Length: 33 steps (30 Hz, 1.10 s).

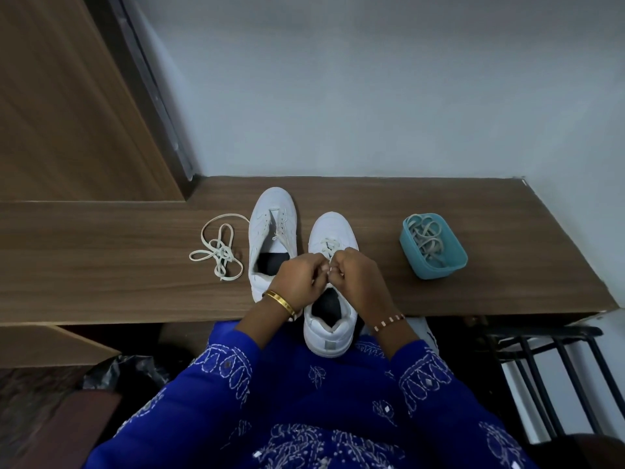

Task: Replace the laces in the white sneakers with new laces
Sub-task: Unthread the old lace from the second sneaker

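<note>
Two white sneakers stand side by side on the wooden shelf [473, 204], toes pointing away from me. The left sneaker [272, 231] has almost no lace; only a short piece shows near its tongue. The right sneaker [333, 292] overhangs the shelf's front edge and carries a white lace [327, 247] through its front eyelets. Over its tongue my left hand [299, 275] and my right hand [358, 277] meet, fingers curled, each pinching the lace. A loose off-white lace [218, 252] lies tangled on the shelf left of the sneakers.
A teal plastic tub [436, 262] holding more laces sits on the shelf to the right. A wooden door panel [67, 96] rises at the left, a pale wall behind. A black metal rack [554, 367] stands at lower right, a black bag [125, 370] at lower left.
</note>
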Each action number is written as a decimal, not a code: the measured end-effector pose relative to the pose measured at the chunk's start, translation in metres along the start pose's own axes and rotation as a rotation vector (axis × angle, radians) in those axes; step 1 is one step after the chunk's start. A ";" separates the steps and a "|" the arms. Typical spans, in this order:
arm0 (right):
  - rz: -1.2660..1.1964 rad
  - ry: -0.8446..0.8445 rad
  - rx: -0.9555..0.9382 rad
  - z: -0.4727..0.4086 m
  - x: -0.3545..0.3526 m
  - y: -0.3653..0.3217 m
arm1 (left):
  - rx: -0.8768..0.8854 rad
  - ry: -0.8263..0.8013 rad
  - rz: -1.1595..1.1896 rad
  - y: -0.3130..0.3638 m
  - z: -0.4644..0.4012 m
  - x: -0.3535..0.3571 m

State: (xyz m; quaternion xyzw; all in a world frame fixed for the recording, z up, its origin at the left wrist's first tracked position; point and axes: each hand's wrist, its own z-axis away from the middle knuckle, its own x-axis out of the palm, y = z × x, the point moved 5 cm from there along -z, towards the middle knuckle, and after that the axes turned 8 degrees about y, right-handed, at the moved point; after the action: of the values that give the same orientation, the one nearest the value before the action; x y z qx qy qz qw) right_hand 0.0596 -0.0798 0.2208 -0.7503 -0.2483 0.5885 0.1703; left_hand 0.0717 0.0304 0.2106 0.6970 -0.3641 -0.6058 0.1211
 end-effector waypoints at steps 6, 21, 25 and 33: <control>-0.146 0.089 0.172 0.002 -0.007 0.021 | 0.021 -0.006 0.019 -0.003 0.001 0.001; -0.098 0.092 0.009 0.000 -0.005 0.010 | -0.019 -0.022 0.010 -0.004 0.004 0.005; -0.069 -0.024 -0.078 0.000 -0.005 0.008 | -0.024 -0.033 0.007 -0.004 0.004 0.005; -0.071 0.057 0.030 0.003 0.001 0.004 | -0.029 -0.014 -0.004 0.000 0.004 0.003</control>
State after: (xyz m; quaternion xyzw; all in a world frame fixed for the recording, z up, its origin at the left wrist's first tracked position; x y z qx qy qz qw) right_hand 0.0581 -0.0828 0.2166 -0.7548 -0.2611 0.5642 0.2093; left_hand 0.0682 0.0293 0.2071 0.6916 -0.3545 -0.6163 0.1274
